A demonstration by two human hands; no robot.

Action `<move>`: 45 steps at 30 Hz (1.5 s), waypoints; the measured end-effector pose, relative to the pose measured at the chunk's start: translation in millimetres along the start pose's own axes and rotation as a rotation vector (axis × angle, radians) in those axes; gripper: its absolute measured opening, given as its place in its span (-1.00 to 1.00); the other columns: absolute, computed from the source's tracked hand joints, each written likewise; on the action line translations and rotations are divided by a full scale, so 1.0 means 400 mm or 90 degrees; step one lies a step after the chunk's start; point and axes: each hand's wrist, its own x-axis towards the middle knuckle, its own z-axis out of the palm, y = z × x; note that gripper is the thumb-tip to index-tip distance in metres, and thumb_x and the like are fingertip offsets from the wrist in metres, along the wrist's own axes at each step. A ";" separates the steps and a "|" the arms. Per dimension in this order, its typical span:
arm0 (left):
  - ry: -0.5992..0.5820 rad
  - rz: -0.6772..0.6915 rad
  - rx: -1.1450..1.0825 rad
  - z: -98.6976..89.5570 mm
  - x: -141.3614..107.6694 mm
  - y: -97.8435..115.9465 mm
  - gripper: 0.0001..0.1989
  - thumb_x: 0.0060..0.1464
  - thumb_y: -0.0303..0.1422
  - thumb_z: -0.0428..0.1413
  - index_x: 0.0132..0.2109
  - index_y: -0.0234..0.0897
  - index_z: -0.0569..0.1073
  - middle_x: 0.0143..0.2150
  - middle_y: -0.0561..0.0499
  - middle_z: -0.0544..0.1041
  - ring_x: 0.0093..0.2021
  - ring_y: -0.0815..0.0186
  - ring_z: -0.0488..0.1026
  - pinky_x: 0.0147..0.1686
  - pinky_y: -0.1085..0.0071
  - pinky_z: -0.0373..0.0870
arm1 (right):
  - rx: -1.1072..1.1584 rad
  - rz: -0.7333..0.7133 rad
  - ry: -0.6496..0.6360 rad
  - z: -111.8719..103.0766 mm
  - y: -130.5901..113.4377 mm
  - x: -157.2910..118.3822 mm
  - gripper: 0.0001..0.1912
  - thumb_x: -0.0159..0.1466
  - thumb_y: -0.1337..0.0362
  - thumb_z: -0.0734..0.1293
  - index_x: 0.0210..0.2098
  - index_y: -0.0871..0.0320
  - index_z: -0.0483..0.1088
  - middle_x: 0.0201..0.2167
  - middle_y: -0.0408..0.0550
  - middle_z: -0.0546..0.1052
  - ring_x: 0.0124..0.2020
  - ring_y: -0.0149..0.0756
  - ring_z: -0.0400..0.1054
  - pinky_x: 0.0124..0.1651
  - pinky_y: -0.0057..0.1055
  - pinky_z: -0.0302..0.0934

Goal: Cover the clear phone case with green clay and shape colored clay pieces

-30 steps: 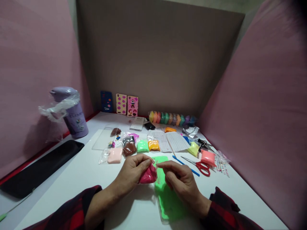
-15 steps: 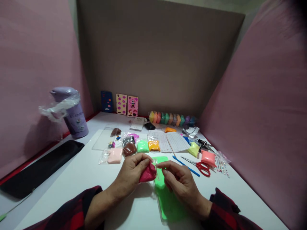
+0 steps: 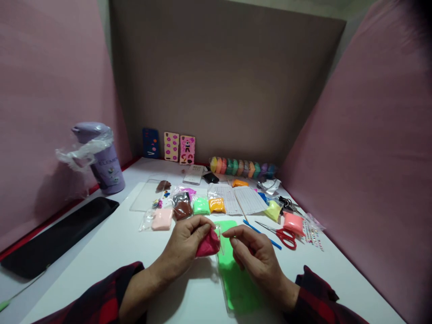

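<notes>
Fingers of the left hand point(image 3: 185, 243) pinch a red packet point(image 3: 208, 244) just below the middle of the frame, thumb on top. Clear film point(image 3: 222, 240) juts from its right edge. Close beside the film, the right hand point(image 3: 256, 254) points its index finger at the packet; thumb and index stand a little apart, the other fingers curl in, and whether the index tip touches the film I cannot tell. Beneath the right hand, at lower centre, a green case point(image 3: 234, 285) lies on the white worktop point(image 3: 340, 270).

Right of centre lie a blue pen point(image 3: 270, 240) and red-handled scissors point(image 3: 286, 238), with a coral packet point(image 3: 293, 222) just beyond. A yellow packet point(image 3: 272, 210) lies behind the scissors. Near the centre, lined paper point(image 3: 252, 200) spreads beside an orange packet point(image 3: 217, 205); a green packet point(image 3: 201, 205), a brown packet point(image 3: 182, 209) and a peach packet point(image 3: 161, 219) continue leftward.

Farther back, a row of coloured packs point(image 3: 241, 167) sits right of centre, and three decorated cases point(image 3: 171, 146) stand left of centre. At the left of the frame, a purple bottle point(image 3: 110, 168) stands behind a black pouch point(image 3: 60, 236).
</notes>
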 end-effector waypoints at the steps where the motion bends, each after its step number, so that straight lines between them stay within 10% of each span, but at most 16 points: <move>1: -0.003 -0.002 -0.005 0.000 0.001 -0.001 -0.83 0.09 -0.32 0.08 -0.37 -0.33 0.47 -0.42 0.01 0.45 -0.38 0.33 0.35 -0.33 0.41 0.29 | -0.008 -0.004 0.011 0.000 0.001 -0.001 -0.76 0.27 0.23 0.18 -0.26 0.23 0.41 -0.76 -0.31 0.15 -0.74 -0.49 0.04 -0.65 -0.53 -0.07; 45: -0.065 -0.052 -0.092 0.003 0.001 -0.012 -0.82 0.02 -0.29 0.13 -0.37 -0.35 0.49 -0.46 0.04 0.45 -0.43 0.37 0.33 -0.39 0.46 0.24 | -0.029 -0.025 -0.149 -0.006 0.015 0.006 -0.80 0.23 0.42 0.14 -0.28 0.17 0.38 -0.76 -0.34 0.13 -0.74 -0.53 -0.02 -0.63 -0.54 -0.12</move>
